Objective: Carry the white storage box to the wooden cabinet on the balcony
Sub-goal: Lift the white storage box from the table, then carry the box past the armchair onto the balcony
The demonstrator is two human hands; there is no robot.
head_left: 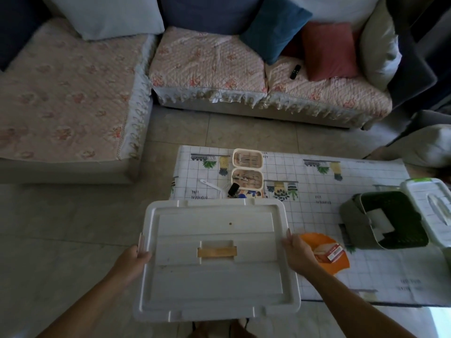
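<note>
The white storage box (217, 276) fills the lower middle of the head view, lid on, with a tan handle strip in the middle of the lid. My left hand (133, 261) grips its left side by a pinkish latch. My right hand (296, 252) grips its right side. The box is held up between both hands, over the left front corner of a low table (329, 215). The wooden cabinet and the balcony are not in view.
On the patterned table lie an open cream tool case (247, 170), keys, an orange fan (327, 254), a green basket (388, 220) and a white lidded box (432, 211). A sofa (207, 69) with several cushions runs along the back and left. Tiled floor (61, 228) lies at left.
</note>
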